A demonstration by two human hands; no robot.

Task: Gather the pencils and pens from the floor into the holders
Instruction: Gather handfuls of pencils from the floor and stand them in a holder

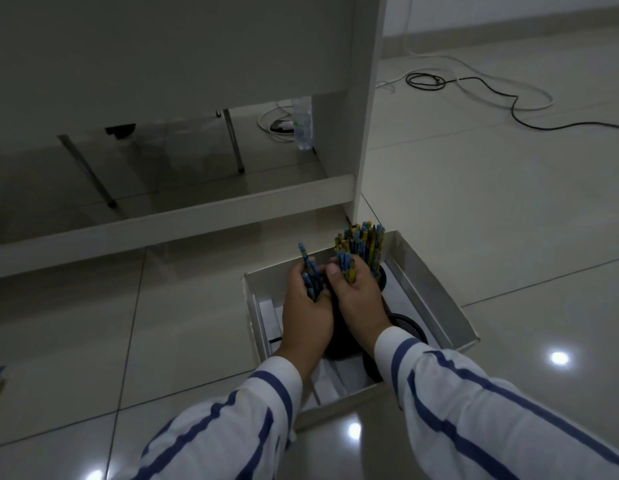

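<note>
Now | our left hand (306, 306) grips a blue pencil bunch (309, 275) | our right hand (358, 296) clutches another bunch (346, 266) | both above the dark holder (339, 348) in the tray (436, 299) | full holder (365, 247) behind | we should square tips, lower upright, release together.

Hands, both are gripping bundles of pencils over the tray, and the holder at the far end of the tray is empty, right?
Not quite. In the head view the far holder is packed with pencils, not empty. The rest holds: the left hand and right hand each grip a bundle of pencils over the tray.
</note>
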